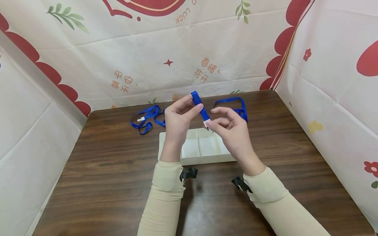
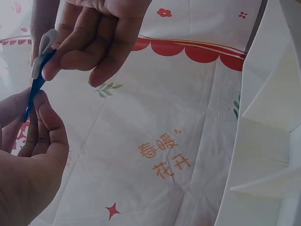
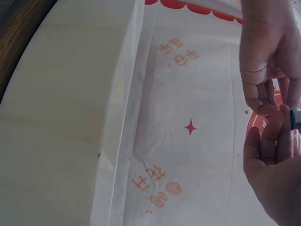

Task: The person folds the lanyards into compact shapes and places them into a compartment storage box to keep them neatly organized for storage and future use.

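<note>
A blue lanyard, folded into a short flat bundle with a white plastic clip at its lower end, is held up above a white divided tray. My left hand pinches the blue strap between thumb and fingers. At the clip end, my right hand pinches with thumb and forefinger. In the left wrist view the lanyard appears edge-on between both hands. Only a sliver of the lanyard shows at the edge of the right wrist view.
Behind my left hand, a loosely coiled blue lanyard with a white clip lies on the dark wooden table. Another blue lanyard lies behind my right hand. Printed cloth hangs along the back and sides.
</note>
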